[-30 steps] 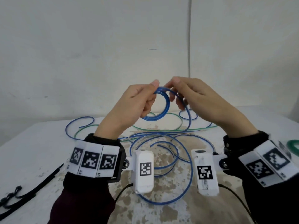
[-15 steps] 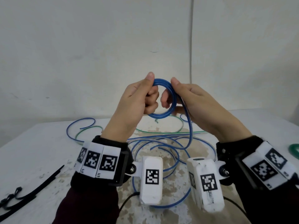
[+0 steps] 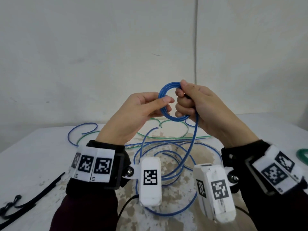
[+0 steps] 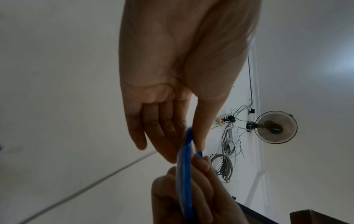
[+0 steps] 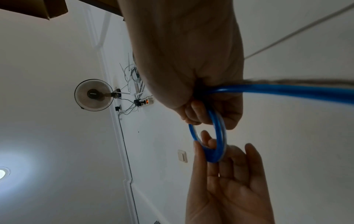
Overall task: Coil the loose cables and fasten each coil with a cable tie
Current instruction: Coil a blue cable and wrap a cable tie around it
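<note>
A small blue cable coil (image 3: 162, 95) is held upright in the air between both hands. My left hand (image 3: 164, 104) pinches its left side between thumb and fingers. My right hand (image 3: 182, 97) grips its right side, fingers curled through the ring. From the right hand the loose blue cable (image 3: 194, 139) hangs down to wide loops on the table. In the right wrist view the coil (image 5: 217, 133) runs from the right hand's curled fingers (image 5: 193, 112) to the left hand (image 5: 220, 166). In the left wrist view the coil (image 4: 184, 174) shows edge-on between thumb and fingers.
A green cable (image 3: 166, 137) lies looped behind the blue loops on the white, stained table (image 3: 41, 155). Black cable ties (image 3: 33, 194) lie at the front left. A green coil (image 3: 303, 154) shows at the right edge. A wall stands close behind.
Both hands have lifted the coil higher and a little right. The right hand went from a fingertip pinch at the top to a curled grip on the right side; more cable is off the table.
</note>
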